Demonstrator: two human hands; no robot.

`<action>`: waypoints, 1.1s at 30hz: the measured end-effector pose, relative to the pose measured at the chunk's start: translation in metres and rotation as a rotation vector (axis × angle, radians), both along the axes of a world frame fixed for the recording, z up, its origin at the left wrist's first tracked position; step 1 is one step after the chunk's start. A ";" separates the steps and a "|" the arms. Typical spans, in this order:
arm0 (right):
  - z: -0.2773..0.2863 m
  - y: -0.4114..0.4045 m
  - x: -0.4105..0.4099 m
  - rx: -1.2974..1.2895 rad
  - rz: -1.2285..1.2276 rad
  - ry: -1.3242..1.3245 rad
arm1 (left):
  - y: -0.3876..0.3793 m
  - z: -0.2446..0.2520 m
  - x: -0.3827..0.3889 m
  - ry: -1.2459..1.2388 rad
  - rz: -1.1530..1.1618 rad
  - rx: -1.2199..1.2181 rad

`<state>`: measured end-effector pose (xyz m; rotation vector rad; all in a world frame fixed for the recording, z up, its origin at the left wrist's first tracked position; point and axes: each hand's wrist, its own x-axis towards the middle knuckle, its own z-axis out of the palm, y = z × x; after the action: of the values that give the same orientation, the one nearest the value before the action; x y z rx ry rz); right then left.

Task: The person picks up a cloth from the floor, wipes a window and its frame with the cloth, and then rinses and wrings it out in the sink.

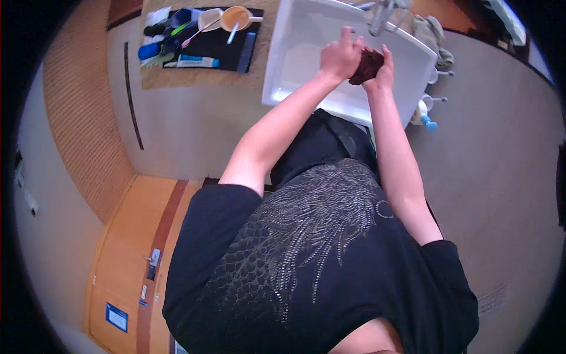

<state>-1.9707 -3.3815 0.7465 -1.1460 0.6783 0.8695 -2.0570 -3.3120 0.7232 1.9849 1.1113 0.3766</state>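
Note:
Over a white sink basin [300,57] near the top of the view, a dark red-brown crumpled item [368,66], perhaps cloth, lies between my two hands. My right hand [384,66] cups it from the right, with the item resting against the palm and fingers. My left hand [340,57] touches its left edge, knuckles up and one finger raised; whether these fingers grip it is not clear. A metal faucet [381,17] stands at the basin's far side, just beyond my hands.
Left of the basin, a counter [154,82] bears a black mat with a cup [235,18], toothbrushes, a toothpaste tube [196,61] and a blue item [149,51]. A grey-green cloth [433,40] hangs at right, above a blue-topped bottle [428,120] beside the basin.

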 end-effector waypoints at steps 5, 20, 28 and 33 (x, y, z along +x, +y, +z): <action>0.023 -0.012 0.011 0.383 0.243 -0.031 | 0.017 -0.001 -0.018 -0.194 0.135 -0.276; 0.097 -0.018 0.009 0.348 0.994 -0.751 | -0.010 0.083 -0.022 -0.548 -0.275 -2.057; 0.090 -0.033 -0.020 0.103 0.922 -1.287 | -0.024 0.069 -0.030 -0.488 0.008 -1.820; 0.067 -0.020 -0.030 -0.065 0.451 -0.958 | -0.039 0.030 -0.003 -0.417 0.383 -1.339</action>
<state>-2.0007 -3.4015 0.8130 -1.6161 -0.3550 0.5532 -2.0600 -3.3510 0.7529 0.4938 1.0155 0.1329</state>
